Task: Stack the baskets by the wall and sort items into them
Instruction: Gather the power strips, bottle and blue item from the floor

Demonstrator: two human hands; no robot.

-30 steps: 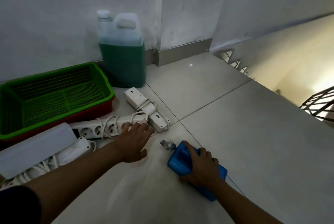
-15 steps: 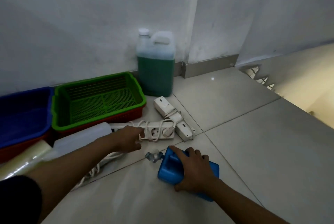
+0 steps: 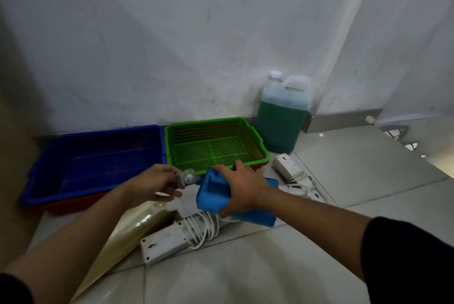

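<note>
My right hand (image 3: pixel 242 187) grips a blue plastic container (image 3: pixel 213 189) and holds it lifted above the floor, tilted, with its neck pointing left. My left hand (image 3: pixel 153 184) pinches the clear wrapped cap (image 3: pixel 186 177) at that neck. Behind my hands a green mesh basket (image 3: pixel 255 143) sits nested on a red one by the wall. To its left a blue basket (image 3: pixel 98 140) rests on another red basket (image 3: pixel 73 204). Both top baskets look empty.
A jug of green liquid (image 3: pixel 282 119) stands in the corner right of the green basket. White power strips with coiled cords (image 3: pixel 172 240) (image 3: pixel 288 168) lie on the tiled floor under and right of my hands. A yellowish plastic-wrapped roll (image 3: pixel 127 232) lies at lower left.
My right hand has lifted the blue container off the floor toward the baskets. My left hand left the power strip and took hold of the container's cap. The view swung left.
</note>
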